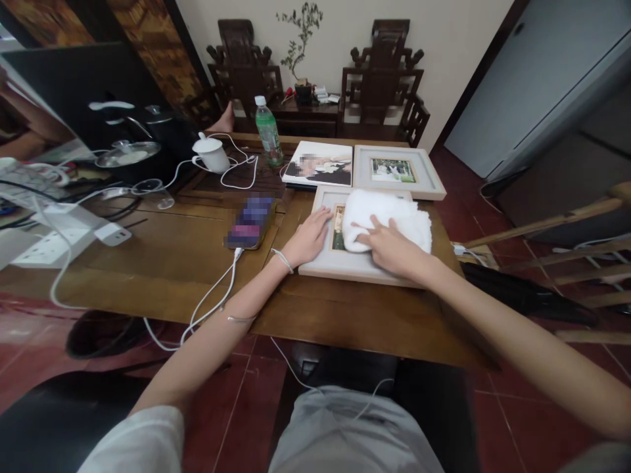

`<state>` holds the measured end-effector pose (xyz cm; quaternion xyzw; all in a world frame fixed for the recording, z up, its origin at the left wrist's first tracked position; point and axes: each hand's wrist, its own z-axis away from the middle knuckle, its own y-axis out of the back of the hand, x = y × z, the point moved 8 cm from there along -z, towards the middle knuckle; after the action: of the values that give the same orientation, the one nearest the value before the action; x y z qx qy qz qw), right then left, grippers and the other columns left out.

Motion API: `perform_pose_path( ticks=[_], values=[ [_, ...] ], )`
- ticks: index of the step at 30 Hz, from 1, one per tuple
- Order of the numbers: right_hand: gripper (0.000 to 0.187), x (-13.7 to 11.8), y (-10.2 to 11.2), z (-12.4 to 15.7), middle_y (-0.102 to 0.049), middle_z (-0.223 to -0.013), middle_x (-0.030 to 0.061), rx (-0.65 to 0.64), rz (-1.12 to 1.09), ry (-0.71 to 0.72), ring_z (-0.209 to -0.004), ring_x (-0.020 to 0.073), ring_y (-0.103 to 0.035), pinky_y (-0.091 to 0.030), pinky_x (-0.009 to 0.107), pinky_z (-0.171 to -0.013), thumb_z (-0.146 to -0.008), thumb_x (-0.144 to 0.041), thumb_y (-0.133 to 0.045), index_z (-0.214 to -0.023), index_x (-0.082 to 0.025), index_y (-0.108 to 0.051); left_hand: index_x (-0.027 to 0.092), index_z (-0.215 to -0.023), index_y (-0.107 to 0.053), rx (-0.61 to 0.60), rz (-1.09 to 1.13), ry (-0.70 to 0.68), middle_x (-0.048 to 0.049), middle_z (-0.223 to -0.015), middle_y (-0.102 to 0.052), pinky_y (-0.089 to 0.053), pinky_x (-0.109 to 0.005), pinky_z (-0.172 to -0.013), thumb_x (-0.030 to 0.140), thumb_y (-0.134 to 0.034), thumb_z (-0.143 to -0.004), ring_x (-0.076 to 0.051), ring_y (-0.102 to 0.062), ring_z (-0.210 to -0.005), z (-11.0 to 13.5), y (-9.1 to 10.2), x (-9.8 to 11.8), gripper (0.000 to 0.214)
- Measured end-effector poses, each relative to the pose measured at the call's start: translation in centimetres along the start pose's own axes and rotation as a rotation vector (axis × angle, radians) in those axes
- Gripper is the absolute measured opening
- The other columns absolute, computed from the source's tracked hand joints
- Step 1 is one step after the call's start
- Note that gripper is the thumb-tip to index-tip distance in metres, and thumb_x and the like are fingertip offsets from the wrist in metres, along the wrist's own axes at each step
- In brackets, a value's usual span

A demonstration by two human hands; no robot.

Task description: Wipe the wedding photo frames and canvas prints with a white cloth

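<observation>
A white-framed picture (345,266) lies flat on the wooden table (162,256) in front of me. My left hand (308,238) rests flat on its left edge, fingers stretched out. My right hand (389,248) presses down on a folded white cloth (389,213) that covers most of the picture's glass. The fingers lie spread on the cloth, index pointing left. Only a narrow strip of the photo shows between the hands.
Behind it lie a second framed photo (398,171) and an unframed print (320,163). A phone (250,222) on a white cable, a green bottle (269,131), a white cup (211,154) and a power strip (73,230) sit to the left. Carved chairs (382,79) stand behind.
</observation>
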<state>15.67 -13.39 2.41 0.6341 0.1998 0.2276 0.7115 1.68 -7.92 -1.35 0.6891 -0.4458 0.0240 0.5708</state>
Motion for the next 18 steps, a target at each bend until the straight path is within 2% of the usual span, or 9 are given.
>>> perform_pose_path(
  ticks=[4, 6, 8, 12, 15, 18],
  values=[
    [0.062, -5.9, 0.8, 3.4, -0.061, -0.137, 0.0122, -0.094, -0.113, 0.171, -0.141, 0.0363, -0.038, -0.038, 0.061, -0.106, -0.074, 0.006, -0.038, -0.124, -0.02, -0.064, 0.016, -0.138, -0.051, 0.047, 0.12, 0.096, -0.0126, -0.15, -0.049, -0.026, -0.046, -0.123, 0.044, -0.027, -0.103, -0.024, -0.037, -0.146, 0.0, 0.5, 0.4, 0.051],
    [0.056, -7.8, 1.3, 3.6, -0.062, -0.136, 0.0123, -0.069, -0.122, 0.209, -0.14, 0.0356, -0.039, -0.036, 0.059, -0.107, -0.077, 0.004, -0.038, -0.12, -0.019, -0.065, 0.016, -0.141, -0.049, 0.08, 0.202, 0.129, -0.0108, -0.152, -0.047, -0.024, -0.043, -0.124, 0.05, -0.02, -0.104, -0.023, -0.037, -0.145, 0.0, 0.8, 0.5, 0.058],
    [0.051, -8.5, 1.4, 2.6, -0.065, -0.131, 0.0132, -0.041, -0.1, 0.173, -0.14, 0.0358, -0.039, -0.034, 0.059, -0.108, -0.079, 0.002, -0.039, -0.117, -0.017, -0.066, 0.018, -0.144, -0.046, 0.103, 0.249, 0.135, -0.0094, -0.155, -0.043, -0.022, -0.041, -0.124, 0.054, -0.016, -0.104, -0.022, -0.035, -0.146, 0.1, 1.1, 0.7, 0.062],
    [0.047, -6.5, 0.7, -1.6, -0.068, -0.125, 0.0158, -0.054, -0.018, 0.0, -0.143, 0.0377, -0.034, -0.029, 0.062, -0.109, -0.083, -0.001, -0.042, -0.12, -0.015, -0.067, 0.017, -0.148, -0.04, 0.105, 0.249, 0.119, -0.0103, -0.16, -0.035, -0.02, -0.04, -0.125, 0.056, -0.016, -0.103, -0.022, -0.028, -0.15, 0.2, 0.9, 0.6, 0.064],
    [0.049, -4.2, 0.8, -4.8, -0.06, -0.139, 0.0169, 0.046, 0.049, -0.063, -0.144, 0.0378, -0.031, -0.026, 0.063, -0.111, -0.087, -0.003, -0.041, -0.131, -0.011, -0.061, 0.015, -0.148, -0.038, 0.086, 0.203, 0.089, -0.0125, -0.162, -0.029, -0.016, -0.043, -0.125, 0.055, -0.018, -0.103, -0.023, -0.024, -0.151, 0.4, 0.7, 0.6, 0.063],
    [0.05, -1.8, 1.1, -7.1, -0.046, -0.153, 0.0129, 0.145, 0.104, -0.111, -0.146, 0.039, -0.026, -0.023, 0.065, -0.112, -0.09, -0.006, -0.04, -0.137, -0.013, -0.057, 0.011, -0.15, -0.033, 0.059, 0.134, 0.049, -0.017, -0.161, -0.029, -0.016, -0.045, -0.125, 0.055, -0.024, -0.103, -0.025, -0.025, -0.151, 0.4, 0.5, 0.6, 0.066]
  ],
)
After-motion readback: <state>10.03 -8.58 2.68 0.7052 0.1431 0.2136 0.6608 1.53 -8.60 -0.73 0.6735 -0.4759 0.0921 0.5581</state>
